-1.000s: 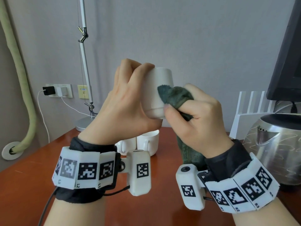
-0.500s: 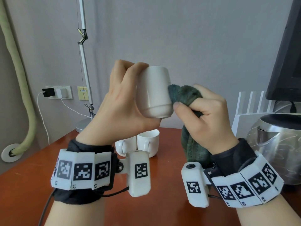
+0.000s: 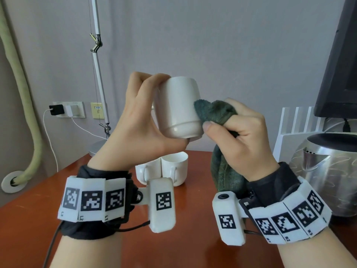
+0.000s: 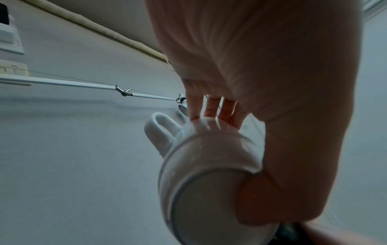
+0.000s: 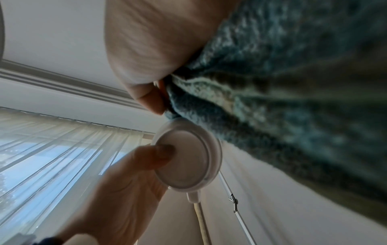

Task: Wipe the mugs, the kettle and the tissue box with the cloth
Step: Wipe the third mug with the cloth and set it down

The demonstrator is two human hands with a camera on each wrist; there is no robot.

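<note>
The kettle [image 3: 328, 175] stands at the right edge of the desk [image 3: 34, 219], a broad polished metal body that is likely the heaviest piece here and slick under a cloth; its handle is out of view, so a palm steadying the body looks the safer hold. Two more mugs [image 3: 170, 169] wait touching each other at the middle of the desk. The tissue box is not clearly visible.

The cloth [image 3: 214, 113] is soft thick terry, bunched in the right hand [image 3: 243, 136], whose fingers curl round it and press a wad against the mug's side.

The mug [image 3: 177, 109] is held up in the air, base toward the camera. It is glazed ceramic (smooth, breakable, light enough for one hand). The left hand [image 3: 135, 132] clamps it lengthwise, thumb [image 5: 155, 157] on the base and fingers [image 4: 211, 107] over the rim, handle [image 4: 161, 132] left free. That end-to-end hold probably resists the sideways rubbing well.
</note>
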